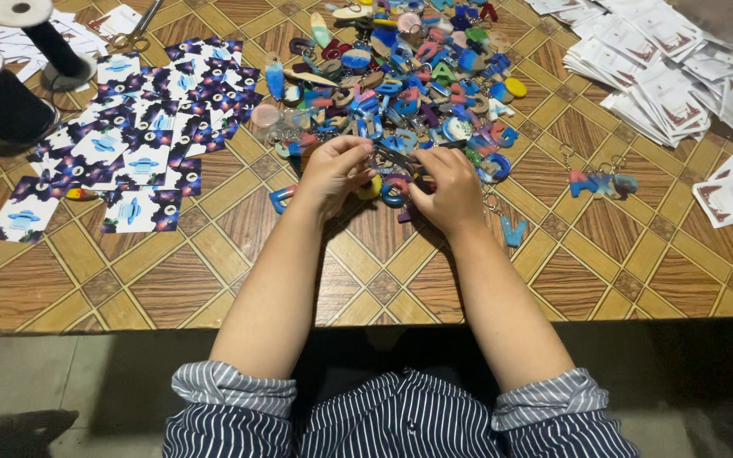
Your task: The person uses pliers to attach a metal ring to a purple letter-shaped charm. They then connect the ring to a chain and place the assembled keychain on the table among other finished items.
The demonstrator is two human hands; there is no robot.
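table: big wooden table (214,280) with a diamond-and-square inlay pattern, pretty much fills the view
pile: huge heap of colourful resin letter keychains (409,76) spread over the far middle, just past both hands
cards: dark purple space-print backing cards (142,127) with a little blue saucer on each, fanned out to the left
packets: stacks of clear flat plastic packets with white inserts (663,76), far right
spools: two black spools with white tops (2,93), top left corner
left hand: left hand (332,174) curled up, fingertips pinched on small dark metal pliers (400,159) near the front edge of the pile
right hand: right hand (450,193) clenched on the other end of the pliers, touching a round blue keychain piece (394,191)
strays: small blue-pink letter keychain set (600,182) lying alone to the right, well apart from the pile
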